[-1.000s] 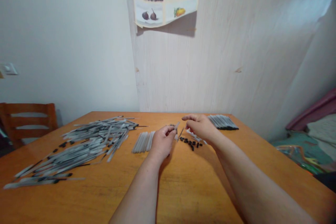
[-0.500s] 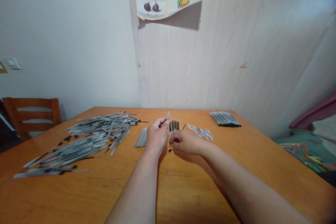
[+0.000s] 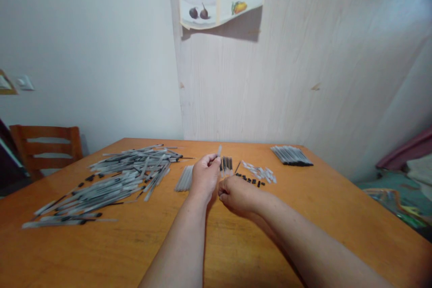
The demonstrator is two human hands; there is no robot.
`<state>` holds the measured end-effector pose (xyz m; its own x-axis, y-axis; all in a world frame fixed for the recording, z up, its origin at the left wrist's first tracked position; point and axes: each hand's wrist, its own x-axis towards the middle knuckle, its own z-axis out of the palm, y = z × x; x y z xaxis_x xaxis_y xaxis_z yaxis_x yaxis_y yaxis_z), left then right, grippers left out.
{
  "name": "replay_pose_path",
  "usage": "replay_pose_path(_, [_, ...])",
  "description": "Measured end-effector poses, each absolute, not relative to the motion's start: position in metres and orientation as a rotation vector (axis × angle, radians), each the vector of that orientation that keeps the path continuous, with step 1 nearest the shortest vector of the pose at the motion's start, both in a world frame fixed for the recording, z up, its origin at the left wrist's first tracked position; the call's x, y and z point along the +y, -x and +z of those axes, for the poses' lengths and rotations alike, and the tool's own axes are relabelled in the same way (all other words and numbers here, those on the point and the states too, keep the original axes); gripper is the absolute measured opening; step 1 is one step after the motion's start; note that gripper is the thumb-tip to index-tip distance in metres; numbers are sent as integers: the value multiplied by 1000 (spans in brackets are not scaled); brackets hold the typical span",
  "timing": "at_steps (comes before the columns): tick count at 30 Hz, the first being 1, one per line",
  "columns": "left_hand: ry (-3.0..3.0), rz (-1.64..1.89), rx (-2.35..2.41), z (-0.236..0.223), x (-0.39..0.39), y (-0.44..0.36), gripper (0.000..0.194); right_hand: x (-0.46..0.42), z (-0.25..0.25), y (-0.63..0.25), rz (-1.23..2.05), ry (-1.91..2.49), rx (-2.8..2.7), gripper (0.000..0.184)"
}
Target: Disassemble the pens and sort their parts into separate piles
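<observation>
My left hand (image 3: 206,173) is closed around a translucent pen barrel (image 3: 219,150), whose tip stands up above the thumb. My right hand (image 3: 238,193) is low over the table, its fingers pinched together just right of the left wrist; anything in the pinch is hidden. Behind the hands lies a row of dark, thin pen refills (image 3: 226,164). Small black plugs (image 3: 253,181) are scattered beside my right hand, with short white translucent caps (image 3: 259,171) beyond them. A row of translucent barrels (image 3: 183,179) sits left of my left hand.
A large loose heap of pens and barrels (image 3: 111,184) spreads over the left of the wooden table (image 3: 168,247). A neat stack of black-ended pens (image 3: 292,155) lies at the far right. A wooden chair (image 3: 47,148) stands behind the table's left side.
My right hand has come down to where a black plug lay, and its fingers have closed more. The plugs beside it now show. My left hand keeps its barrel; the view has shifted slightly.
</observation>
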<state>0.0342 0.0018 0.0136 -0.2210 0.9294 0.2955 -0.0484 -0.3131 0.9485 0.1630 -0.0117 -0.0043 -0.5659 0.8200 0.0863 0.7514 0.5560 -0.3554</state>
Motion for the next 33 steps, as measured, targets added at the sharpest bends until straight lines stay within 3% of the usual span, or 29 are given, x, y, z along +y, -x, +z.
replay_pose_path(5, [-1269,1618,1102,14,1,-35,27,-1,13,-179,594,1296,-2331,10])
replay_pose_path(12, [-1373,1498,1024,11,2,-39,25,13,50,-207,1200,1121,-1460,6])
replay_pose_path(20, [-1483,1381,969,4,5,-42,26,18,52,-213,1177,902,-1260,29])
replay_pose_path(33, [-1483,1395,1017,8,0,-44,25,18,52,-213,1103,869,-1417,28])
